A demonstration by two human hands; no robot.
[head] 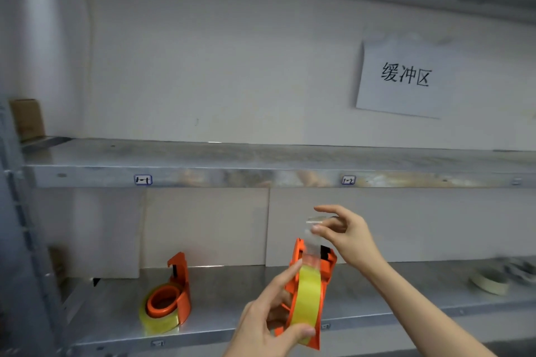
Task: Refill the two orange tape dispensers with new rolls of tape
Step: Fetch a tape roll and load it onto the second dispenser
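My left hand (265, 317) grips an orange tape dispenser (326, 265) that holds a yellowish roll of clear tape (307, 295), upright in front of the lower shelf. My right hand (345, 230) pinches the loose end of the tape (314, 223) and holds it stretched upward above the dispenser's front. A second orange tape dispenser (179, 284) lies on its side on the lower shelf to the left, with a clear roll (158, 322) around its hub.
The lower metal shelf (232, 298) has a used tape core (490, 281) at the far right. An upper metal shelf (261, 162) carries small labels. A paper sign (406, 78) hangs on the wall, and a cardboard box (27, 119) sits at the far left.
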